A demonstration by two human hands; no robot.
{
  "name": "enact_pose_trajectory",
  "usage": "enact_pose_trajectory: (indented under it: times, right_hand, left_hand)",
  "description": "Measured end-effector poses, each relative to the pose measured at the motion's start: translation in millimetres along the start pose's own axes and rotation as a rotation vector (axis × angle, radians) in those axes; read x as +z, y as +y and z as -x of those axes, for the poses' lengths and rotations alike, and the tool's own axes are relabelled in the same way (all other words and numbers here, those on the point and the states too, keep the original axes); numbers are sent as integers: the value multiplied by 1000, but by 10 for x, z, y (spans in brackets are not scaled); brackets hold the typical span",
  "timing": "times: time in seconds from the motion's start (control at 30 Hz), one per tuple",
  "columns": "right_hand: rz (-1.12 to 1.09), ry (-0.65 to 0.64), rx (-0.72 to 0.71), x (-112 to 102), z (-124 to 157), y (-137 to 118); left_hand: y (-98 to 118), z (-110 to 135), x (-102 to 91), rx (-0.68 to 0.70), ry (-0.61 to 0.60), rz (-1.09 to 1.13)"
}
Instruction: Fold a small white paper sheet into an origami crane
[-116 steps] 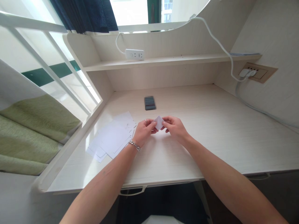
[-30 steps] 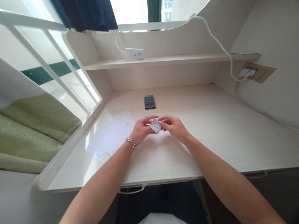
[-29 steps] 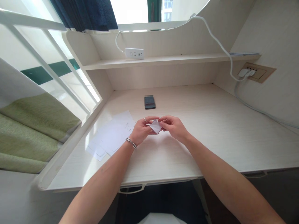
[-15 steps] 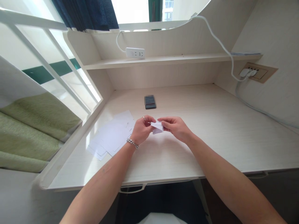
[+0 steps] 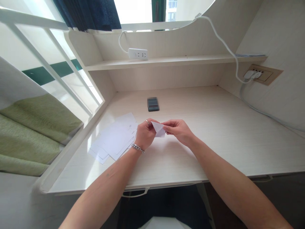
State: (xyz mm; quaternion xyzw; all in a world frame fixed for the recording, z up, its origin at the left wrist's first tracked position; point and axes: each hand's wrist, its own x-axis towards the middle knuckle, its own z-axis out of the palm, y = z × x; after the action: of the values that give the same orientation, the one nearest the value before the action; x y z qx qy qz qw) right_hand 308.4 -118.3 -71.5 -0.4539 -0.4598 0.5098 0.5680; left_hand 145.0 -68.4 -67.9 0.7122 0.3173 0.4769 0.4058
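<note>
A small folded piece of white paper (image 5: 159, 129) is held just above the pale wooden desk (image 5: 214, 133), near its middle. My left hand (image 5: 145, 135), with a ring and a silver bracelet, pinches the paper's left side with closed fingers. My right hand (image 5: 179, 130) pinches its right edge between thumb and forefinger. A loose pile of white sheets (image 5: 114, 138) lies on the desk just left of my left hand.
A dark phone (image 5: 152, 104) lies further back on the desk. A white power strip (image 5: 138, 54) sits on the shelf above, its cable running to a wall socket (image 5: 258, 74) at right. White bed rails and a green blanket (image 5: 35, 127) are at left.
The folded paper has been turned between my fingers, from a flat square to a pointed, angled shape. Both hands have stayed in about the same spot above the desk.
</note>
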Motion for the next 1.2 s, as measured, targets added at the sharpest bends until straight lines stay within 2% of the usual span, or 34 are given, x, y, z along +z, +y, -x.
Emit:
enact_pose_trajectory:
  times: [0.33, 0.5, 0.63, 0.77, 1.0, 1.2]
  right_hand:
    - [-55, 11, 63, -8, 21, -62]
    - [-90, -29, 101, -42, 21, -64]
    - [-96, 6, 102, -46, 15, -51]
    - [-74, 26, 102, -36, 5, -26]
    - [-2, 87, 69, -21, 2, -17]
    - [102, 101, 51, 13, 2, -34]
  left_hand:
    - [-41, -4, 14, -18, -21, 40]
    - [1, -36, 2, -182, -88, 235]
    - [58, -28, -1, -339, -217, 410]
    - [75, -6, 7, -412, -298, 440]
    - [80, -15, 46, -422, -206, 377]
    - [65, -30, 43, -374, -157, 267]
